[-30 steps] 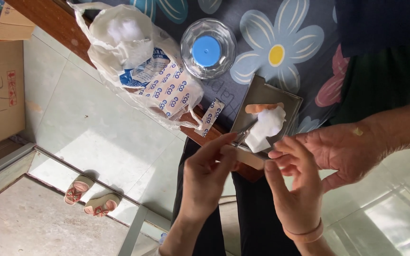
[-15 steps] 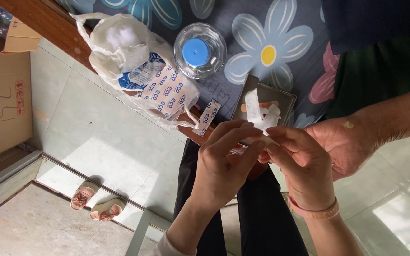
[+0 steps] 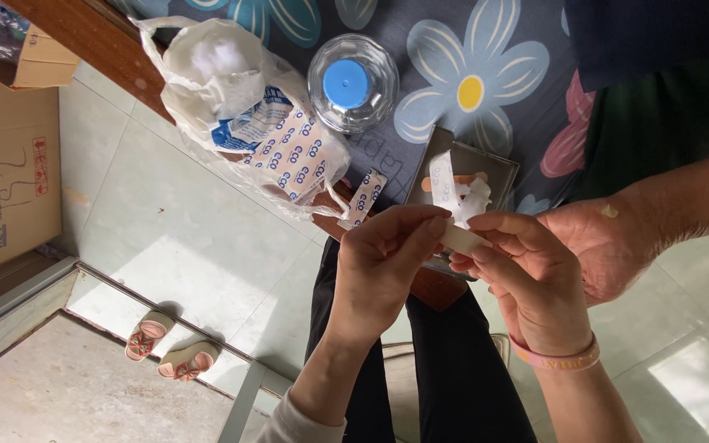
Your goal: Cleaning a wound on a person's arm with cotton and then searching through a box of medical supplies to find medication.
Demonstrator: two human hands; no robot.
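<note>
My left hand (image 3: pixel 383 267) and my right hand (image 3: pixel 531 287) meet in the middle of the view, both pinching a beige adhesive bandage (image 3: pixel 463 239) between the fingertips. A white paper backing strip (image 3: pixel 442 184) stands up from the bandage, partly peeled away. My right wrist carries a pink bracelet (image 3: pixel 555 358). Another person's hand (image 3: pixel 609 246) rests palm-open just right of my right hand, with a small yellowish spot near its wrist.
A small metal tray (image 3: pixel 498 168) with white cotton sits behind my hands on a flower-patterned cloth (image 3: pixel 469 90). A clear bottle with a blue cap (image 3: pixel 348 86), a plastic bag of cotton and bandage strips (image 3: pixel 248 123), a loose wrapped bandage (image 3: pixel 364 198), cardboard boxes (image 3: pixel 6 172), sandals (image 3: pixel 166 349).
My hands have closed in on the bandage and shifted slightly up toward the tray. The white backing strip now sticks up, peeled off one end.
</note>
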